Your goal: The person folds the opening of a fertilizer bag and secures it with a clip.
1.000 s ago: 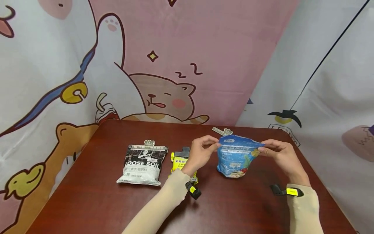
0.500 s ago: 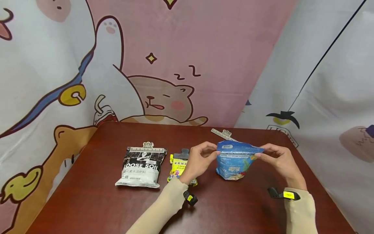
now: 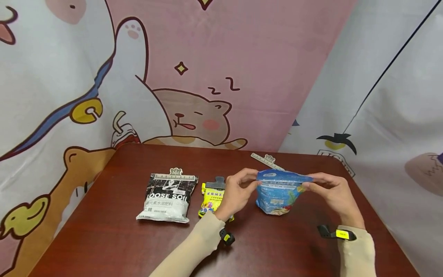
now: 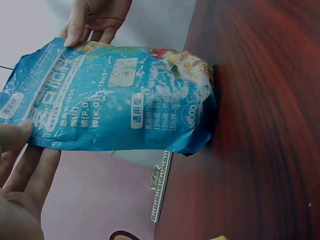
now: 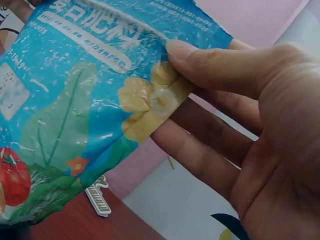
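A blue fertilizer bag [image 3: 275, 196] stands upright at the right of the table, its base down at the tabletop in the left wrist view. My left hand [image 3: 238, 192] pinches its upper left corner between thumb and fingers. At the opposite upper corner, my right hand [image 3: 335, 194] pinches the edge, thumb [image 5: 200, 62] on the printed front and fingers behind. The bag's top is held stretched between both hands, with a seal line [image 4: 47, 82] running across below the rim. Behind the bag lies a long metal clip [image 3: 266, 161], partly hidden by it.
Left on the brown table [image 3: 114, 238] lies a black-and-white soil bag [image 3: 167, 200] with a metal clip [image 3: 175, 176] across its top. A small yellow packet [image 3: 211, 198] with a grey clip [image 3: 215, 183] is partly covered by my left hand. A cartoon curtain [image 3: 263, 77] hangs behind.
Both hands have lowered the bag's top slightly, and more of the loose metal clip shows behind it. Both pinches stay at the upper corners. The head view has shifted a little.
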The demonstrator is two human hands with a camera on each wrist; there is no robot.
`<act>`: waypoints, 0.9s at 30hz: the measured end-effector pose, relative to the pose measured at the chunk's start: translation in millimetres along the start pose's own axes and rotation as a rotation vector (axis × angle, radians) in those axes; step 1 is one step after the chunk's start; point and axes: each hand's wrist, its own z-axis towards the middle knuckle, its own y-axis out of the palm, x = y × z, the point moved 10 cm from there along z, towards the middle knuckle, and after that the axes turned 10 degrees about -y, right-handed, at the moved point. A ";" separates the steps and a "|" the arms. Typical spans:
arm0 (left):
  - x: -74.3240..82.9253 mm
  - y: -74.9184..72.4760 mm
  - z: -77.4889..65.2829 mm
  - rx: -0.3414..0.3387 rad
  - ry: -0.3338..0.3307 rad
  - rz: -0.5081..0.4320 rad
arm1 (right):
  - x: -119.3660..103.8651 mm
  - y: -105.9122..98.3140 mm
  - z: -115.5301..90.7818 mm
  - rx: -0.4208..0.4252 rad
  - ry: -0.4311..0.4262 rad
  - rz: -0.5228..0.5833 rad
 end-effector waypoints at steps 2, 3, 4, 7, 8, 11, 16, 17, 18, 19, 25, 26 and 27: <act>2.4 -0.4 -0.4 0.008 0.033 -0.002 | 0.1 0.3 -0.3 0.015 0.008 -0.006; 3.8 -0.8 -0.7 0.012 0.053 -0.001 | 0.1 0.7 -0.3 0.021 0.012 -0.003; 5.1 -1.2 -0.9 0.015 0.074 -0.003 | -0.5 1.4 0.1 0.023 0.008 -0.002; 10.2 -2.1 -2.2 0.017 0.141 -0.018 | -2.8 2.4 1.4 0.032 -0.014 -0.007; 12.4 -2.0 -2.7 0.015 0.164 -0.022 | -3.5 2.7 1.8 0.034 -0.021 -0.002; 17.7 -0.4 -4.1 0.005 0.221 -0.009 | -6.2 4.0 2.3 0.024 -0.057 0.007; 18.0 1.7 -4.6 0.029 0.221 0.107 | -11.3 4.9 0.9 0.001 -0.120 0.044; 17.2 1.8 -4.5 0.034 0.213 0.127 | -12.7 4.9 0.8 -0.003 -0.132 0.047; 16.4 1.9 -4.6 0.037 0.207 0.142 | -13.9 4.9 1.0 -0.007 -0.141 0.051; 15.8 1.9 -4.5 0.039 0.204 0.154 | -15.2 4.8 1.2 -0.009 -0.150 0.047; 18.0 2.5 -4.4 0.028 0.227 0.185 | -17.8 2.0 2.6 -0.003 -0.096 -0.046; 18.9 2.6 -4.3 0.026 0.233 0.190 | -17.5 1.8 2.5 -0.004 -0.077 -0.060; 19.7 2.6 -4.1 0.023 0.238 0.196 | -17.6 1.7 2.6 -0.005 -0.062 -0.072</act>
